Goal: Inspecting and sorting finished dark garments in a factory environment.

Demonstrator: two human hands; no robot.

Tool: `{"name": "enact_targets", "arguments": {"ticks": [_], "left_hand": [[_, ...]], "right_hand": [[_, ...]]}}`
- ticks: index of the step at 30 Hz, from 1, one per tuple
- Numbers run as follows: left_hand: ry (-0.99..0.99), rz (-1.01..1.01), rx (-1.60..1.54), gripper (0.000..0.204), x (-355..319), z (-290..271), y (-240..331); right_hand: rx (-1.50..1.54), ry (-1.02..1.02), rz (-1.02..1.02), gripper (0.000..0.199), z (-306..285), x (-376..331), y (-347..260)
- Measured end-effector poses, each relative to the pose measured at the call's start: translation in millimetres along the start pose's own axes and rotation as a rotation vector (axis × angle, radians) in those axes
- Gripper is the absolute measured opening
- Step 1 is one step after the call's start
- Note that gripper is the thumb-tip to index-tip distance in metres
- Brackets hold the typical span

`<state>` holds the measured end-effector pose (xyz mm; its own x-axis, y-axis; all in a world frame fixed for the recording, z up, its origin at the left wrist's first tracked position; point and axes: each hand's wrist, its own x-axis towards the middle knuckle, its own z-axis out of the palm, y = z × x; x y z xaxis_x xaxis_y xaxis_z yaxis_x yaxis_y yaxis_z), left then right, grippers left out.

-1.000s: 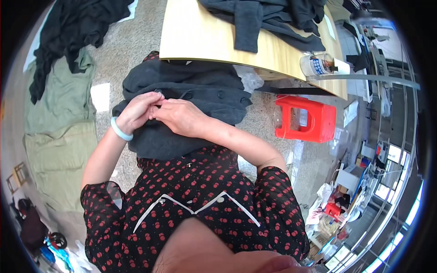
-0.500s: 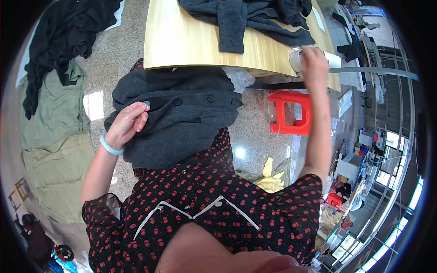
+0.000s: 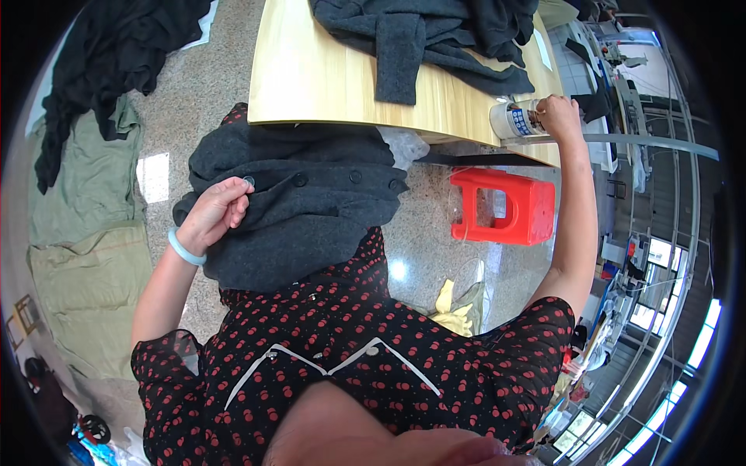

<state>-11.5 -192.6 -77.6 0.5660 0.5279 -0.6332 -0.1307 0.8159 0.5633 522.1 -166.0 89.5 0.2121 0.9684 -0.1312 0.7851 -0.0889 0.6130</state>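
The left hand (image 3: 214, 213) lies on a dark grey coat (image 3: 303, 210) spread over the person's lap, its fingers (image 3: 233, 203) curled loosely together with the tips pinched around a small round button (image 3: 249, 182) at the coat's front edge (three more buttons run in a row to the right of it along the same edge). The right hand (image 3: 558, 116) is stretched out to the far right corner of the wooden table (image 3: 326, 85), fingers bent and closed against the side of a small jar with a white and blue label (image 3: 517, 120) that stands at the table's edge; whether it grips the jar or only touches it cannot be told. Another grey garment (image 3: 420, 35) lies on the tabletop, and a red plastic stool (image 3: 505, 206) stands on the floor below. Compared with half a second earlier, the right hand remains at the jar, and the left has shifted from lying flat on the coat to pinching the button.
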Motion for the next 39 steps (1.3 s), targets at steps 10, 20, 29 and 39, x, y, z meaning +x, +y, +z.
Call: {"name": "enact_targets", "arguments": {"ticks": [10,20,29,39], "left_hand": [[0.028,0.041,0.009,0.014,-9,1,11],[-0.015,0.024,0.025,0.012,-42,-6,17],[-0.026,0.030,0.012,0.012,-41,-6,22],[0.002,0.034,0.003,0.012,-39,0,12]], "right_hand": [[0.303,-0.095,-0.046,0.012,-4,21,31],[0.257,-0.100,-0.031,0.016,-14,-10,35],[0.359,0.062,0.023,0.019,-26,-18,25],[0.528,0.457,0.216,0.017,-116,-74,44]]}}
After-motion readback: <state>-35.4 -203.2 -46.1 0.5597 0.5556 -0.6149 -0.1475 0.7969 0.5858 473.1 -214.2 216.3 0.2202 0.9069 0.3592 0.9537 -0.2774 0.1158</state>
